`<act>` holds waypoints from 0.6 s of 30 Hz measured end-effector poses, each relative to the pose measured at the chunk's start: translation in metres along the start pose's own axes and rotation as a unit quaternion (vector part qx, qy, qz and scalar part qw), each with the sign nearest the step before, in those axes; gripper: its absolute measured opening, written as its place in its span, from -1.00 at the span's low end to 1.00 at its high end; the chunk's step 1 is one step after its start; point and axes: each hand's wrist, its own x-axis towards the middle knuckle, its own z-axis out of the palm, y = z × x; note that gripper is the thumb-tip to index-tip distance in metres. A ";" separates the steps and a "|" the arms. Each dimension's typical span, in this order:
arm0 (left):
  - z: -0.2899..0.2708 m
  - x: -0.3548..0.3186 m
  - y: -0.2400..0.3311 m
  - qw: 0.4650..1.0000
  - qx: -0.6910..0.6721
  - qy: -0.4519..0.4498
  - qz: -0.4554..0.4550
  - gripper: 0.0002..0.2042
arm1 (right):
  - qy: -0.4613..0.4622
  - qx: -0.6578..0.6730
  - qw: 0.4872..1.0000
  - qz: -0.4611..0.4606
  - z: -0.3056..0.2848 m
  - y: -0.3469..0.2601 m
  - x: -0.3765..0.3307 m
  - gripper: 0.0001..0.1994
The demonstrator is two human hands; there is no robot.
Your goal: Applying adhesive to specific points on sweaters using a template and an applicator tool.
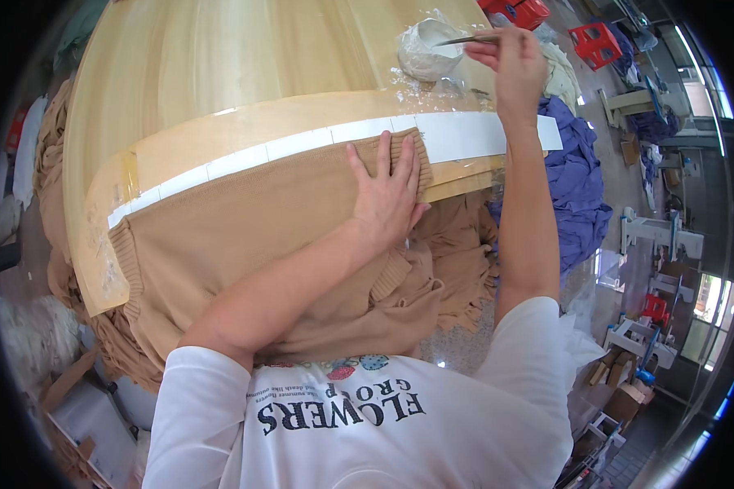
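Observation:
A tan knit piece (245, 204) with ribbed ends lies along the near edge of the wooden table, its lower part hanging over. My left hand (390, 191) rests flat on its right end, fingers spread beside the ribbing. Under the knit's upper edge runs a long white strip (473, 137) with marked lines, bare at its right end. Up at the right, my right hand (510, 65) is closed on a thin dark stick-like tool (467, 39). The tool's tip reaches into a white-crusted pot (424, 59); whether it ends in bristles is hidden.
White crumbs lie on the wooden table (220, 57) around the pot. More tan knitwear (461, 253) hangs below the table edge, and a purple-blue fabric heap (575, 179) sits at its right. Red stools (595, 45) and machines (661, 236) stand farther right.

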 end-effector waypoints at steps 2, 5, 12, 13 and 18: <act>0.001 -0.002 0.000 1.000 -0.001 0.000 -0.002 -0.31 | 0.078 0.026 0.996 -0.031 -0.002 -0.018 -0.021 -0.80; 0.001 -0.002 0.001 1.000 -0.006 0.008 -0.001 -0.32 | 0.082 0.051 0.995 -0.001 0.005 -0.028 -0.073 -0.86; 0.004 -0.004 -0.003 1.000 -0.002 0.010 0.000 -0.31 | 0.017 -0.030 0.998 0.052 0.016 -0.007 -0.143 -0.88; 0.004 -0.004 -0.003 1.000 -0.005 0.004 0.000 -0.31 | 0.009 -0.054 0.997 0.050 0.016 -0.005 -0.145 -0.88; 0.005 -0.003 -0.002 1.000 -0.001 0.000 -0.003 -0.32 | -0.009 -0.061 0.996 0.065 0.020 0.001 -0.148 -0.91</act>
